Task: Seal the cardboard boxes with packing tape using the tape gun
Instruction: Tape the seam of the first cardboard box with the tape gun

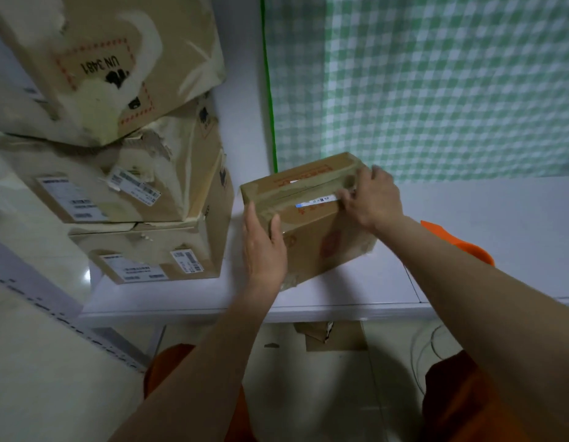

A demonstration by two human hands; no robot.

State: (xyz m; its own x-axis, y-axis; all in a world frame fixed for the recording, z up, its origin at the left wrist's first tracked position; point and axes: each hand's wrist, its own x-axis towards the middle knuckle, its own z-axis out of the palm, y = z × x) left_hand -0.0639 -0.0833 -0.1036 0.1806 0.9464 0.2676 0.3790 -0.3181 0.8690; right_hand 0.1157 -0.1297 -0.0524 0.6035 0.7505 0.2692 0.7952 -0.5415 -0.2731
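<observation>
Cardboard box (311,218) between hands, left hand (264,244) gripping edge, right hand (372,199) pinching top

A small cardboard box (308,215) is held on a white table (340,295) by two bare hands.

The box's near left end is gripped by the left hand (264,247), thumb on top. The right hand (372,199) is laid on the top at the far right end, fingers curled at a white label strip (318,200). Three worn boxes (133,154) are stacked to the left; a green checked curtain (436,84) hangs behind.
</observation>
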